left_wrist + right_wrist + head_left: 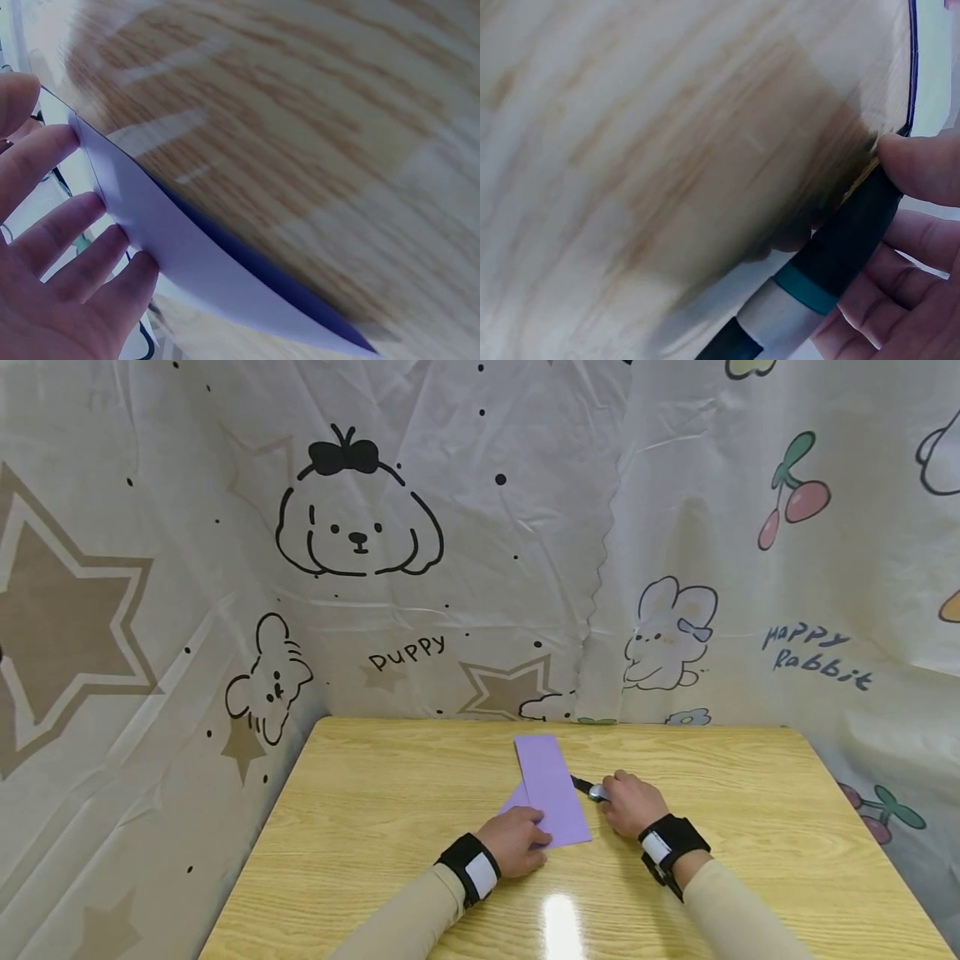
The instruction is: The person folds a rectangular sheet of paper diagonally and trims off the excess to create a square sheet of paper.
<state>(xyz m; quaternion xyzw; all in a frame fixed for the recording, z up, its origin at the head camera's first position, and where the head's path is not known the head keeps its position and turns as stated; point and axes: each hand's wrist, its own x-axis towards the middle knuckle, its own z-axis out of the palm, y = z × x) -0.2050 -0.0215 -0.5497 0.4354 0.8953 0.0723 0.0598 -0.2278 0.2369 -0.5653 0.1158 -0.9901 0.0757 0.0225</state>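
A folded sheet of purple paper [551, 777] lies on the table, its long strip crossing a slanted flap. My left hand [513, 842] rests on the sheet's lower left part. In the left wrist view, fingertips touch the purple paper [187, 247] along its edge, and part of it bows up off the wood. My right hand [632, 804], just right of the paper, grips a long dark tool [582, 785]. In the right wrist view, this dark tool [840, 247] shows a teal band and a pale grey section. Its exact kind is unclear.
The wood-grained table [375, 793] has a bright light reflection near the front. A printed cloth [465, 543] with cartoon animals and stars hangs behind the table and along its sides. Each wrist wears a black strap [468, 867].
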